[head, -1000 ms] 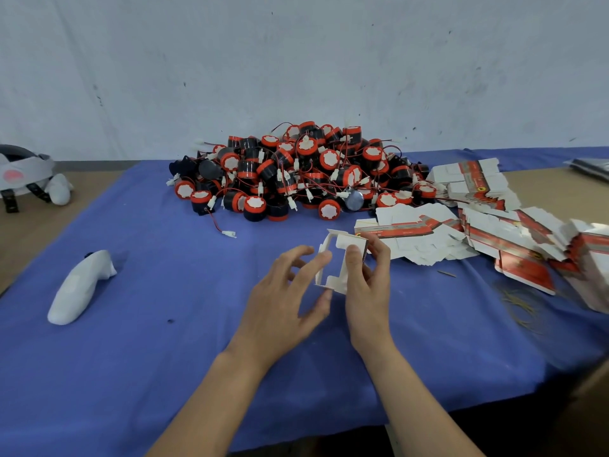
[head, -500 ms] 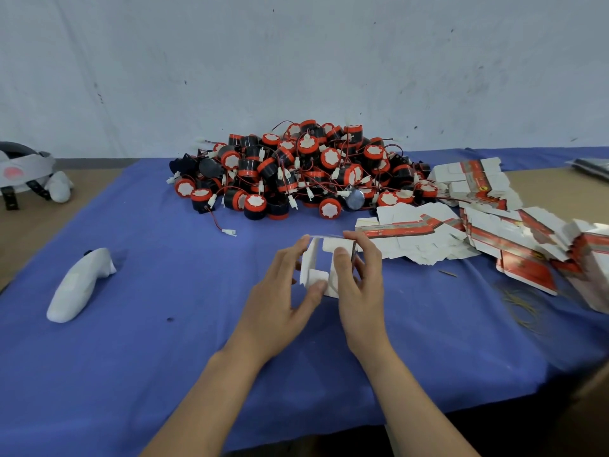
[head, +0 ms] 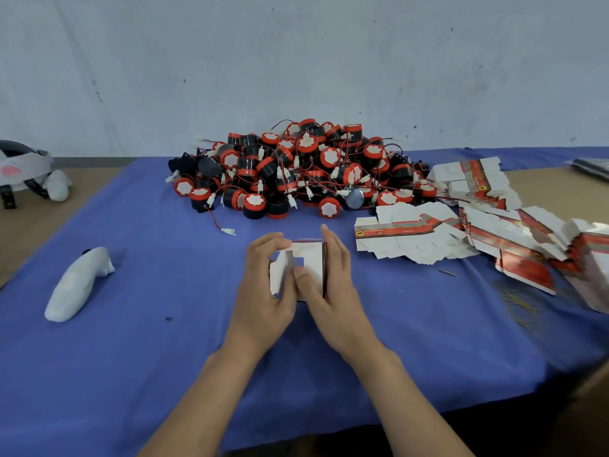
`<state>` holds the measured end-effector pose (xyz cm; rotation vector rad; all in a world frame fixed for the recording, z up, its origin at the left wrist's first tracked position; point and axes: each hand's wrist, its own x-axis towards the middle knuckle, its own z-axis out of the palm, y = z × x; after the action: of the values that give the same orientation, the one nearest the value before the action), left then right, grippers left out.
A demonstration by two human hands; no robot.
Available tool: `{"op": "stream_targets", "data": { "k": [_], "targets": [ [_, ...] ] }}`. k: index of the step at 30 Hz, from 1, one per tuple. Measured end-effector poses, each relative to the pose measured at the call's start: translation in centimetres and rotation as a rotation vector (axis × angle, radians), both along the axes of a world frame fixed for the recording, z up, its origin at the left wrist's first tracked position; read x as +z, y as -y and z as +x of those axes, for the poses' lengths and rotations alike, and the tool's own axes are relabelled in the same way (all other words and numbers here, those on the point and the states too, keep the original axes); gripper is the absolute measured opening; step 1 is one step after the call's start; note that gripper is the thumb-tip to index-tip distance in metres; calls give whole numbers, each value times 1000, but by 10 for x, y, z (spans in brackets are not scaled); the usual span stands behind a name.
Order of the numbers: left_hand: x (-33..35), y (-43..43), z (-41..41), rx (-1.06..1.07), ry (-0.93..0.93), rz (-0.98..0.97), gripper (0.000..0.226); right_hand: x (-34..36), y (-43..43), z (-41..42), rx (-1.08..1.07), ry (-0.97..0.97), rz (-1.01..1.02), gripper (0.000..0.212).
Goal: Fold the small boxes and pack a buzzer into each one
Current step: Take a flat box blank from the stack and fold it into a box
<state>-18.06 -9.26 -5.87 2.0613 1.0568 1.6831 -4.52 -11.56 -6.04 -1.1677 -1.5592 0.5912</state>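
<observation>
Nearest the camera, two bare forearms reached forward over the blue cloth [head: 131, 357], and the hands met close together around a half-folded small box [head: 311, 258] held just above the cloth at the middle of the table. The left hand [head: 263, 291] curled its fingers round the box's left side, with white flaps showing loose between its fingers and thumb. The right hand [head: 339, 285] lay along the box's right wall with its fingers nearly straight and its thumb pressed on the white front face, so the wall was pinched between them. Off to the left a white handheld controller [head: 77, 285] lay on the cloth, well apart from the hands. To the right, yellowish rubber bands [head: 524, 308] lay scattered beside slumped stacks of flat red-and-white box blanks [head: 412, 239]. Beyond the hands a loose red wire with a white connector [head: 225, 228] trailed from a large pile of buzzers [head: 296, 173], black with red rims and white faces, heaped near the wall. At the far left edge a white headset [head: 23, 173] rested on the bare tan tabletop [head: 39, 225].
</observation>
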Motion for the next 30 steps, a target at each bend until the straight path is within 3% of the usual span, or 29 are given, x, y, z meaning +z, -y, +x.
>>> {"op": "stream_targets", "data": {
  "k": [5,18,27,30],
  "targets": [
    [3,3,-1,13,37,-85,21,0,0,1,-18,27,8,66],
    [5,7,1,91,-86,78,28,-3,-1,1,-126,42,28,51],
    [1,4,-1,115,-106,77,31,-1,-1,1,-140,38,20,58],
    [1,4,0,144,-144,88,32,0,-1,1,-150,44,20,71]
  ]
}}
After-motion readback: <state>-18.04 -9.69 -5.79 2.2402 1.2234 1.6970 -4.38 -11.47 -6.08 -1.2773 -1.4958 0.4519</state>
